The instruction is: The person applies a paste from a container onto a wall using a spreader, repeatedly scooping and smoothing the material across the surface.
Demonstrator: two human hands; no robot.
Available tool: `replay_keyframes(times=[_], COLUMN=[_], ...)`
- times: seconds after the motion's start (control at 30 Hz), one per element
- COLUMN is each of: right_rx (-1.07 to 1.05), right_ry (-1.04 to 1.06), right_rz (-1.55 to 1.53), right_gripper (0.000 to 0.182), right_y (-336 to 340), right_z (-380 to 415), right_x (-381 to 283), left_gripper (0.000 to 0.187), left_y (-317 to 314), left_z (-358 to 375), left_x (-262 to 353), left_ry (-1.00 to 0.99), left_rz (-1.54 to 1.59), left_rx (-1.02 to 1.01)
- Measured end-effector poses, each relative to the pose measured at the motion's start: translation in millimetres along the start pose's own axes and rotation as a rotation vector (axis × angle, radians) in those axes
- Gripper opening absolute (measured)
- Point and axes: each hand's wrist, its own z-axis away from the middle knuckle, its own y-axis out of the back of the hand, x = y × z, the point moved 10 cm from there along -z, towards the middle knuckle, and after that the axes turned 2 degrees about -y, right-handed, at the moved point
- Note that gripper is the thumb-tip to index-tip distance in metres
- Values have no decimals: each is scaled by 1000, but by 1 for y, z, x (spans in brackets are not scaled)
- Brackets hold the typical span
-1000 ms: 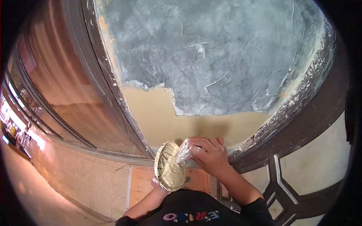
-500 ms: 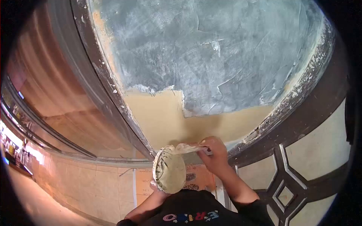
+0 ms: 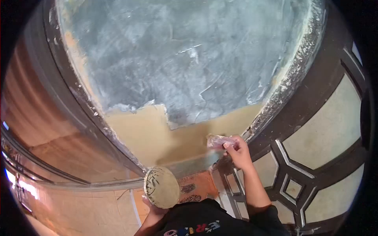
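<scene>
My left hand (image 3: pixel 154 206) grips a round tub (image 3: pixel 168 192) from below, its fingers mostly hidden behind it. Pale yellowish putty shows inside, with dark streaks along the left side. To the right, my right hand (image 3: pixel 240 152) pinches a flat, pinkish, see-through scraper (image 3: pixel 219 142) smeared with putty. The scraper is apart from the tub and overlaps the lower wall in this view. On the wall, a smooth yellowish strip (image 3: pixel 136 129) lies beneath a rough grey-blue plastered area (image 3: pixel 173 67).
A dark wooden frame (image 3: pixel 84 92) edges the wall on the left. The right frame (image 3: pixel 289 78) carries white splatter, beside a panelled dark door (image 3: pixel 283 167). Orange sheeting (image 3: pixel 199 183) lies on the tiled floor (image 3: pixel 106 206) near the wall's foot.
My right hand has moved right and away from the tub with the scraper, which was at its rim before. The tub sits lower and further left in view, and the view has shifted.
</scene>
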Motion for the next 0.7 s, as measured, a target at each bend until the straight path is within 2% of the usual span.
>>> replay_keyframes(times=[0.13,0.2,0.23,0.27,0.3,0.37,0.43,0.53,0.57,0.63,0.7], right_rx=[60,117,146,145,144,146,121,27,22,-8,-26], right_ry=[41,177,204,238,260,280,460,556,620,631,644], right_rz=[-26,318,380,425,491,559,878,1017,1053,1098,1168], right_gripper=[13,14,18,18,17,17,16,16,17,17,19], right_y=[36,63,74,75,75,77,67,54,51,46,37], right_z=[-10,-17,-21,-23,-26,-35,-41,-52,-53,-60,-65], right_x=[-14,-37,-46,-67,-84,-104,-126,-137,-139,-142,-150], left_gripper=[104,103,97,93,96,95,93,93,92,92,92], left_y=[3,7,2,-4,-1,-2,-5,-11,-18,-24,-22], left_z=[-1,-2,-3,-4,-6,-11,-11,-11,-11,-11,-5], left_x=[-11,-22,-24,-25,-29,-39,-49,-59,-56,-58,-73], left_ry=[19,42,39,35,42,59,74,115,103,89,171], left_rz=[17,51,61,69,83,139,197,265,187,112,210], left_rx=[-6,-3,-43,-83,50,40,36,78,32,-8,8])
